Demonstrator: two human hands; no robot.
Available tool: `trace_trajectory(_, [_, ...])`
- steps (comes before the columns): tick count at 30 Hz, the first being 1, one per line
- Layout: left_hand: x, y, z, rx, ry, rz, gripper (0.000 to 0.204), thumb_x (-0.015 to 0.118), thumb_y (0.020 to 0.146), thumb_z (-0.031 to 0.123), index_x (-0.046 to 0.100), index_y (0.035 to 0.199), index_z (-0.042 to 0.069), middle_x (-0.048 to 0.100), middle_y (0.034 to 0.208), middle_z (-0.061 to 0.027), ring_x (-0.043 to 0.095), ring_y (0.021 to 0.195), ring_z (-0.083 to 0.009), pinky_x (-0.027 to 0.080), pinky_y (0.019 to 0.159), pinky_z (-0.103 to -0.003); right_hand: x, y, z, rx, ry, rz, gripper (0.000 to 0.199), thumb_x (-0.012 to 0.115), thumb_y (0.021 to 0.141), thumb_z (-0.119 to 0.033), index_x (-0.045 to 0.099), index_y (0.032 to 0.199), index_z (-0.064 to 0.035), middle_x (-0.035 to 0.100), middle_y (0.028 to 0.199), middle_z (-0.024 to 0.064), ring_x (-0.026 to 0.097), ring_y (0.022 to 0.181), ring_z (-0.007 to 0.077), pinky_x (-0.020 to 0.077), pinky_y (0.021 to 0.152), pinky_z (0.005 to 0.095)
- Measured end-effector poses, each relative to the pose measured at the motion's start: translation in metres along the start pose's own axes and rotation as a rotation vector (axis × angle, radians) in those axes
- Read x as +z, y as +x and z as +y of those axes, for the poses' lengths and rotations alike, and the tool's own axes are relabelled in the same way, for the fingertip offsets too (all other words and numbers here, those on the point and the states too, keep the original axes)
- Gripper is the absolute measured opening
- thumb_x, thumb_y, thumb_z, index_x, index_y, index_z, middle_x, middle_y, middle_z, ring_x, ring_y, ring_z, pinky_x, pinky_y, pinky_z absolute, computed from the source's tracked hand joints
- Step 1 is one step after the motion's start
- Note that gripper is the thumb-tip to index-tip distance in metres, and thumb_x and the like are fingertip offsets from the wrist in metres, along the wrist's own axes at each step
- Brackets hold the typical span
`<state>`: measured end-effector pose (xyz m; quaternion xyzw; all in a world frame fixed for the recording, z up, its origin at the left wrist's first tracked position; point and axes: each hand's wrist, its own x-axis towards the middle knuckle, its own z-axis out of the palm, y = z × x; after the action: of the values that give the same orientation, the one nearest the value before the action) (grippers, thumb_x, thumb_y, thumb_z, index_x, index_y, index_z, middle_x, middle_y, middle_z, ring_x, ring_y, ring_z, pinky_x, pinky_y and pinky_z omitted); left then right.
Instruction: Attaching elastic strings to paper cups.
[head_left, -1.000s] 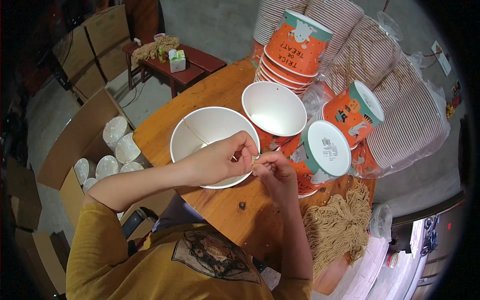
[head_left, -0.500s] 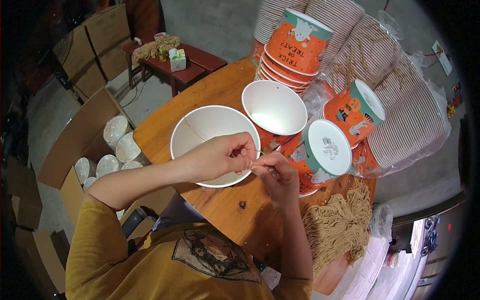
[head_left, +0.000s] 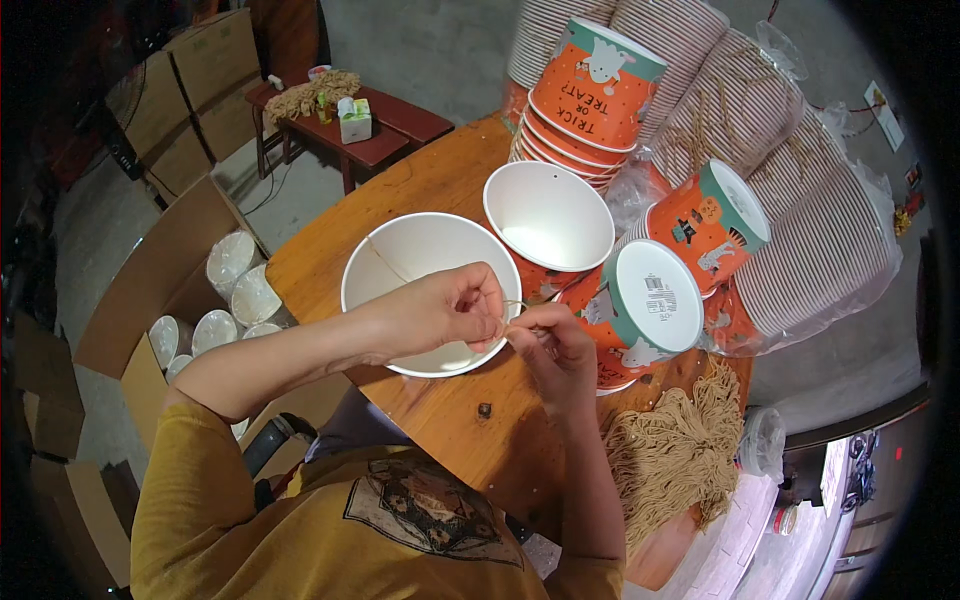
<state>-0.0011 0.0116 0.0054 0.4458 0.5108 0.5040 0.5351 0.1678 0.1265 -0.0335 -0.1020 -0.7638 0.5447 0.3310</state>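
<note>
A white-lined paper bucket (head_left: 430,235) stands on the wooden table with its mouth up. A thin tan cord (head_left: 387,260) runs over its inner wall, and part of the cord shows beside my fingers. My left hand (head_left: 465,308) reaches over the bucket, its fingertips pinching the cord near the right rim. Just outside that rim, my right hand (head_left: 555,352) pinches the cord too, thumb against forefinger. The fingertips of both hands almost touch, and they hide the exact shape of the cord there. A second open bucket (head_left: 548,215) sits right behind.
Orange printed buckets lie upside down (head_left: 660,295) and in a tall stack (head_left: 595,90) at the right. Bagged bucket stacks (head_left: 815,220) stand beyond. A bundle of tan cords (head_left: 675,450) hangs at the table's right edge. An open carton (head_left: 150,290) holds wrapped buckets at left.
My fingers have shifted slightly at the rim, and the cord between them now makes a small arc above my right fingertips. The buckets stay in place.
</note>
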Motion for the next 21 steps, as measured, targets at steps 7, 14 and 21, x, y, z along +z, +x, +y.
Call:
trace_trajectory(7, [0.0023, 0.0011, -0.0078, 0.014, 0.151, 0.019, 0.016, 0.058, 0.089, 0.008, 0.05, 0.103, 0.006, 0.053, 0.087, 0.0007, 0.05, 0.084, -0.0072, 0.043, 0.08, -0.022, 0.0025, 0.0, 0.0047, -0.002, 0.022, -0.005, 0.007, 0.064, 0.09, -0.004, 0.059, 0.096, -0.0044, 0.06, 0.087, 0.0004, 0.055, 0.077, 0.0059, 0.0464, 0.071, 0.0216])
trace_trajectory(14, [0.0016, -0.0016, -0.0036, 0.047, 0.462, 0.101, 0.016, 0.057, 0.092, 0.016, 0.057, 0.101, 0.003, 0.059, 0.086, -0.0022, 0.055, 0.08, -0.0106, 0.046, 0.076, -0.026, 0.0015, -0.0012, 0.0086, 0.078, 0.212, -0.003, 0.005, 0.063, 0.091, -0.003, 0.059, 0.094, -0.0033, 0.058, 0.086, -0.0009, 0.053, 0.077, 0.0047, 0.0442, 0.07, 0.0197])
trace_trajectory(21, [0.0026, -0.0019, -0.0007, -0.005, 0.41, 0.058, 0.019, 0.059, 0.093, 0.021, 0.059, 0.098, 0.003, 0.061, 0.087, -0.0032, 0.056, 0.08, -0.0116, 0.047, 0.075, -0.027, 0.0017, -0.0008, 0.0096, 0.056, 0.189, -0.021, 0.006, 0.063, 0.091, -0.002, 0.059, 0.095, -0.0038, 0.056, 0.086, -0.0006, 0.052, 0.078, 0.005, 0.0437, 0.071, 0.0199])
